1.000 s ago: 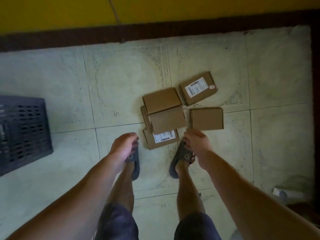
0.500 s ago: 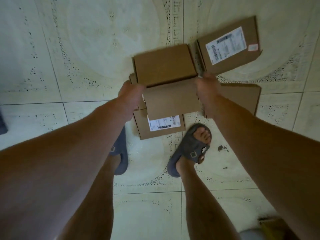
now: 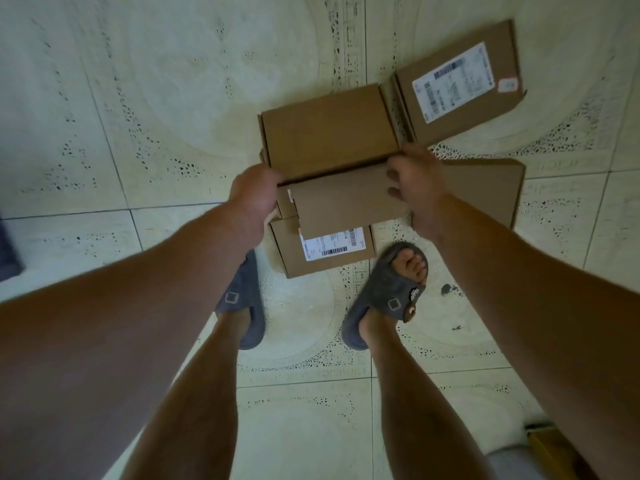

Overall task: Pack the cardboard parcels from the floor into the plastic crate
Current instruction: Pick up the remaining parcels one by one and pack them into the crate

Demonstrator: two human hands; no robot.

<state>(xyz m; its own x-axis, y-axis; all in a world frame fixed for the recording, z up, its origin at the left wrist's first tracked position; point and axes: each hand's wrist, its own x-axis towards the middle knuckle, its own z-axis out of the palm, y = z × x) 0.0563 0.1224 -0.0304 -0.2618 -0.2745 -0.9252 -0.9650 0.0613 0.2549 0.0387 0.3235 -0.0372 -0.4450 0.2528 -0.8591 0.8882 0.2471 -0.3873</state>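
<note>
Several brown cardboard parcels lie clustered on the tiled floor in front of my feet. My left hand (image 3: 254,199) grips the left end and my right hand (image 3: 417,183) the right end of a plain parcel (image 3: 343,206) lying on top of the heap. Behind it sits another plain parcel (image 3: 329,133). A labelled parcel (image 3: 325,251) lies under its near edge. A second labelled parcel (image 3: 457,84) rests at the back right, and a plain one (image 3: 485,192) is partly hidden behind my right hand. The dark plastic crate (image 3: 8,251) shows only as a sliver at the left edge.
My feet in grey slippers (image 3: 388,296) stand just short of the parcels. Pale patterned floor tiles (image 3: 138,98) spread all around. A brownish object (image 3: 550,445) sits at the bottom right, partly cut off.
I have bent down and the view has closed in on the parcels. Both hands went from hanging free above the floor to gripping the ends of the top plain parcel.
</note>
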